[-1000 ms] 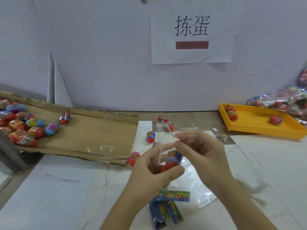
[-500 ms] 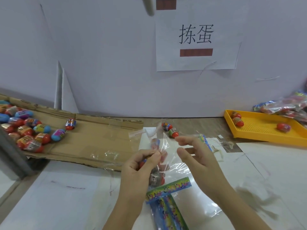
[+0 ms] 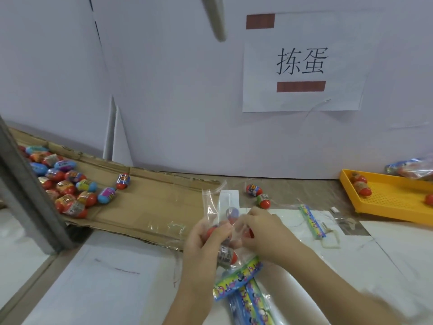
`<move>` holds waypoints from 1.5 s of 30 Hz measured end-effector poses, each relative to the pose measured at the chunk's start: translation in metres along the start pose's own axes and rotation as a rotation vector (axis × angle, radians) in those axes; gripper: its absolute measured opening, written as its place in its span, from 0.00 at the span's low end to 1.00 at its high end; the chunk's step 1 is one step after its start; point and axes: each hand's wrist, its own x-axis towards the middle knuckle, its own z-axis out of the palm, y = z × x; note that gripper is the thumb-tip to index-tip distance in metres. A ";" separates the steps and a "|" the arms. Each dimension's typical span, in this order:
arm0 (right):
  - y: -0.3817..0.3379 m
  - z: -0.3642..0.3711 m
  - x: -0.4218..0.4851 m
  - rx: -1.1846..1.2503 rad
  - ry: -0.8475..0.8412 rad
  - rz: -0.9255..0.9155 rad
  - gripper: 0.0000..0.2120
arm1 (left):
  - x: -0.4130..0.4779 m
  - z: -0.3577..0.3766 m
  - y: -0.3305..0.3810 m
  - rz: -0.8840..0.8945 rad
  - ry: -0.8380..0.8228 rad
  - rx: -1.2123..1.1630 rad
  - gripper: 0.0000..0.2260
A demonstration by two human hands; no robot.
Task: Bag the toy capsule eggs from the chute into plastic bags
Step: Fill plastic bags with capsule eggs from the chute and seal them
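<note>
A clear plastic bag [image 3: 212, 205] with a colourful printed header [image 3: 237, 276] stands between my hands at the table's centre, and capsule eggs [image 3: 227, 254] show inside it. My left hand [image 3: 203, 242] grips the bag and the eggs in it from the left. My right hand [image 3: 264, 233] pinches the bag from the right. A pile of toy capsule eggs [image 3: 65, 184] lies on the cardboard chute [image 3: 150, 202] at the left. Two loose eggs [image 3: 259, 195] lie on the table behind my hands.
An orange tray [image 3: 393, 198] at the right holds a few eggs, with filled bags [image 3: 412, 168] behind it. More empty bags with printed headers [image 3: 253, 303] lie under my hands, and another one [image 3: 312, 221] lies to the right. A grey post [image 3: 28, 191] stands at the left.
The bag has turned so its header hangs low and its open end points up. My right hand has moved in onto the bag beside my left. The camera has tilted and shifted left.
</note>
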 end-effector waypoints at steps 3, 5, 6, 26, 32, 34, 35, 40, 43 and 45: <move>0.003 -0.007 -0.003 0.267 0.104 0.054 0.10 | 0.000 0.000 -0.002 -0.038 0.011 0.001 0.08; 0.002 -0.020 -0.009 0.549 0.285 0.127 0.11 | 0.000 0.000 -0.002 -0.036 0.003 0.014 0.12; 0.000 -0.029 -0.014 0.701 0.408 0.157 0.10 | 0.001 0.000 -0.002 -0.018 0.000 0.029 0.14; -0.025 -0.099 -0.063 0.497 0.235 -0.163 0.14 | -0.019 0.016 -0.008 0.072 -0.396 0.175 0.18; -0.031 -0.091 -0.063 0.372 0.127 -0.114 0.16 | -0.021 0.019 0.001 0.006 -0.372 0.034 0.15; -0.033 -0.093 -0.064 0.346 0.128 -0.175 0.26 | -0.018 0.016 0.001 0.027 -0.336 0.035 0.16; -0.033 -0.094 -0.065 0.334 0.132 -0.197 0.28 | -0.018 0.016 0.002 0.041 -0.325 0.049 0.16; -0.036 -0.086 -0.061 0.269 0.199 -0.270 0.28 | -0.017 0.018 0.001 0.048 -0.305 0.074 0.11; -0.027 -0.076 -0.049 0.651 0.519 -0.198 0.11 | -0.014 0.016 0.000 0.052 -0.209 0.047 0.10; -0.016 -0.066 -0.040 0.682 0.607 -0.072 0.10 | -0.010 0.011 0.003 0.024 -0.118 -0.008 0.11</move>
